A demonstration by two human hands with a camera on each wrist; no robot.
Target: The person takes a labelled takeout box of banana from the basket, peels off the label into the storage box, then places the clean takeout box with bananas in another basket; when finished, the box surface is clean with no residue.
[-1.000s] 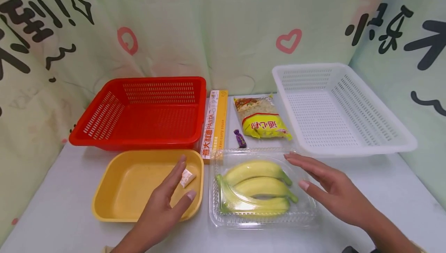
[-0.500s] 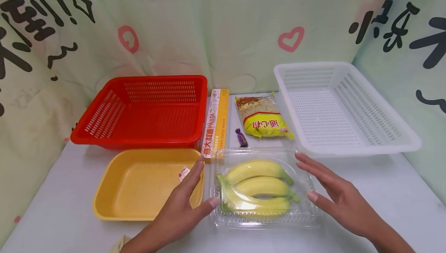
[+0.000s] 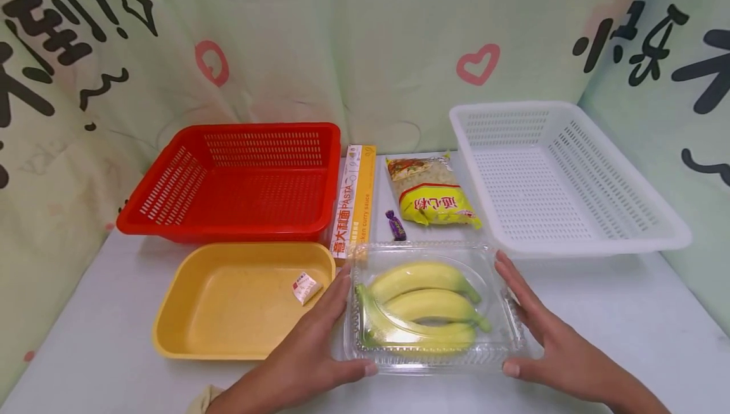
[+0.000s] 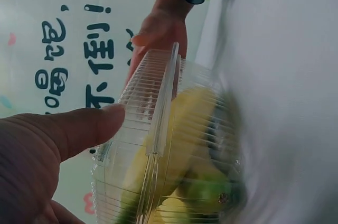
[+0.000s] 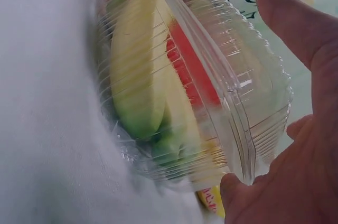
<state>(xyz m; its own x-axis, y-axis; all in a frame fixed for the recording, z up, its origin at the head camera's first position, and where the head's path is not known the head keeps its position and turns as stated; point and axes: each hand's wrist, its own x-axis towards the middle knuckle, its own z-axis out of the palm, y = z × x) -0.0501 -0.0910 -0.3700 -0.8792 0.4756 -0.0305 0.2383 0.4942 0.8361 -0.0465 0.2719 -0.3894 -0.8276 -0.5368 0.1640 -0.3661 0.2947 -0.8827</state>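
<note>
A clear plastic clamshell box (image 3: 433,363) with several bananas (image 3: 424,309) inside lies on the white table, its lid down. My left hand (image 3: 310,350) is at its left side, fingers fairly straight along the edge and thumb by the front left corner. Opposite it, my right hand (image 3: 561,347) is at the right side, fingers extended. The left wrist view has the left thumb (image 4: 87,129) beside the box's lid. In the right wrist view, the right thumb (image 5: 290,18) stands apart from the box, while a fingertip (image 5: 235,187) is close to its rim.
A yellow tub (image 3: 228,300) holding a small white packet (image 3: 306,288) sits at left. Behind are a red basket (image 3: 228,230), a pasta box (image 3: 355,205), a yellow bag (image 3: 433,201), a purple-wrapped candy (image 3: 395,226) and a white basket (image 3: 593,246).
My left hand has moved right from over the yellow tub to the clamshell box's left side. The right hand has shifted right and down to its right side. The box stays put.
</note>
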